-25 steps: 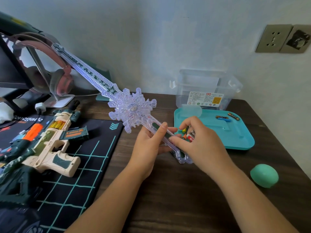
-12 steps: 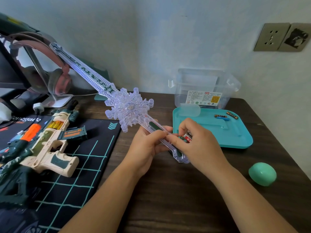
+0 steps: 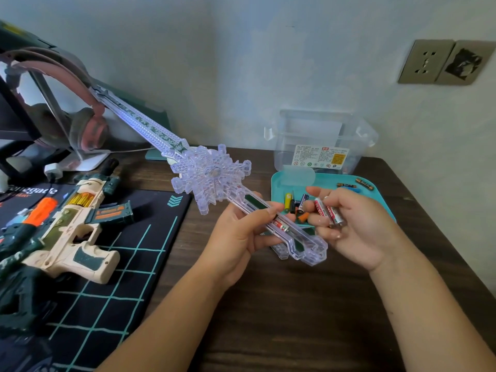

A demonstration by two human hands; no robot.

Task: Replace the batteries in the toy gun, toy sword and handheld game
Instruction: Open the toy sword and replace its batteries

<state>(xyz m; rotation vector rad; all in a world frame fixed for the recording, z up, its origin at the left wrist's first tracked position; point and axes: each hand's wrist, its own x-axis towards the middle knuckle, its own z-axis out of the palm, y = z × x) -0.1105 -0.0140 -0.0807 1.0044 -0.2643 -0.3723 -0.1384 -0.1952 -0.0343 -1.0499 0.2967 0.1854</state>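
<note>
Fingers of the right hand (image 3: 357, 229) curl round two batteries (image 3: 328, 211); the left hand (image 3: 241, 233) grips the sword (image 3: 212, 174) by its handle, above the desk (image 3: 295, 304). Light, stiff, probably brittle plastic: hold the handle, not the blade.

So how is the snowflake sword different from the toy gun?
The sword is see-through plastic; the gun is cream, dark green and orange. The sword is long and thin; the gun is chunky. The left hand holds the sword up; the gun lies untouched on the black mat. Both are toys.
</note>
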